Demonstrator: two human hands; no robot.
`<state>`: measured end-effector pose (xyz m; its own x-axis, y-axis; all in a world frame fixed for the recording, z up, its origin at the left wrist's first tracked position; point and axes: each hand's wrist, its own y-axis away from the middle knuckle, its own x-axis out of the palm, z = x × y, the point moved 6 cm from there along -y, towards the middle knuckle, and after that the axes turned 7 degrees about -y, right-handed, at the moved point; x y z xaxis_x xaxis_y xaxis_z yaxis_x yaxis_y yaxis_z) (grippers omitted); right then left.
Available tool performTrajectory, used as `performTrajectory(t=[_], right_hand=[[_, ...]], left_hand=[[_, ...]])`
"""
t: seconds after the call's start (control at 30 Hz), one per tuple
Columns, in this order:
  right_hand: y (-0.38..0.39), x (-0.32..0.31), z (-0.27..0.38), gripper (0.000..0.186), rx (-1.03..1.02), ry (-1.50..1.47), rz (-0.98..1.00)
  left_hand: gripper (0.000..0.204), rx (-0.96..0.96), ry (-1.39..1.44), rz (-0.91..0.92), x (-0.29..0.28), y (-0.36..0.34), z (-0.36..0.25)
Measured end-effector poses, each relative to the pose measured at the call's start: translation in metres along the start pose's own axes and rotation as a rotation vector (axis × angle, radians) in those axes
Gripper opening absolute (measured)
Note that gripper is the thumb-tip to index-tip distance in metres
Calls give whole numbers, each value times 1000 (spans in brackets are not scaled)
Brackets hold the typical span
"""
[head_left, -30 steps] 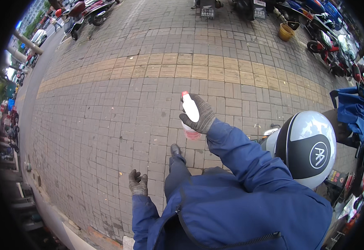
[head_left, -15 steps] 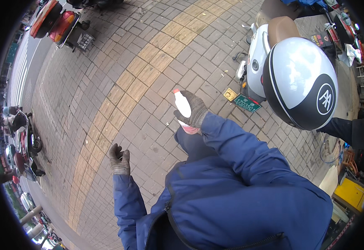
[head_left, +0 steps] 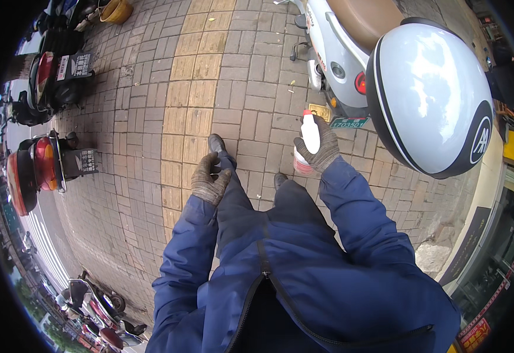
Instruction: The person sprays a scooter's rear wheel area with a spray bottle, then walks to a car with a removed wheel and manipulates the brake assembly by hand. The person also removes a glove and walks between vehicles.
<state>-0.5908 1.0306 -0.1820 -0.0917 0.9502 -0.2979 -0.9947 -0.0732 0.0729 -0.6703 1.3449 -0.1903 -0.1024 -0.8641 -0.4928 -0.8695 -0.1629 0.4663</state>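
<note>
In my right hand (head_left: pixel 327 147), gloved in grey knit, is a spray bottle (head_left: pixel 310 134) with a white trigger head and a red nozzle tip pointing away from me. Its pinkish-red lower part shows below my fingers. My left hand (head_left: pixel 211 183), in the same kind of glove, hangs in front of my left thigh with fingers loosely bent and apart; nothing shows in it. Just beyond my right hand stands a white scooter (head_left: pixel 342 65) with a brown seat (head_left: pixel 367 20). At its rear sits a large white and black helmet-shaped case (head_left: pixel 430 100), to the right of the bottle.
Brick paving (head_left: pixel 257 106) runs underfoot, with a yellow tactile strip (head_left: pixel 186 117) left of my feet. Several parked motorbikes line the left, one with a red tail (head_left: pixel 46 163). A yellow bucket (head_left: pixel 116 10) stands far left. A shopfront edge (head_left: pixel 474 235) borders the right.
My view has swung right, and both my feet now show. The scooter and its case look closer. My left hand has come in toward my thigh, its fingers more bent; the bottle stays in my right.
</note>
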Motion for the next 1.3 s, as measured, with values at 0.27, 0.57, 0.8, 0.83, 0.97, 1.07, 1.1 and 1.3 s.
performTrajectory(t=[0.27,0.57,0.8,0.83,0.97,1.07,1.1,1.3], right_hand=[[-15,12,-10,62,217,-50,-422],[-43,53,-106,62,269,-167,-776],[-76,82,-290,57,171,70,-970],[-77,86,-310,54,164,105,-988],[-89,75,-373,41,184,367,-1025],[-99,65,-399,44,134,489,-1041],[-102,62,-403,46,66,543,-1056],[-111,45,-425,43,96,640,-1040]], left_hand=[[58,352,-363,478,23,-165,-64],[58,579,-473,682,113,-276,-60],[56,859,-502,964,269,-341,44],[54,948,-501,986,281,-345,54],[54,1129,-531,1069,314,-367,72],[53,1326,-403,1080,331,-373,59],[52,1338,-460,1058,339,-377,57],[52,1403,-509,1052,343,-375,55]])
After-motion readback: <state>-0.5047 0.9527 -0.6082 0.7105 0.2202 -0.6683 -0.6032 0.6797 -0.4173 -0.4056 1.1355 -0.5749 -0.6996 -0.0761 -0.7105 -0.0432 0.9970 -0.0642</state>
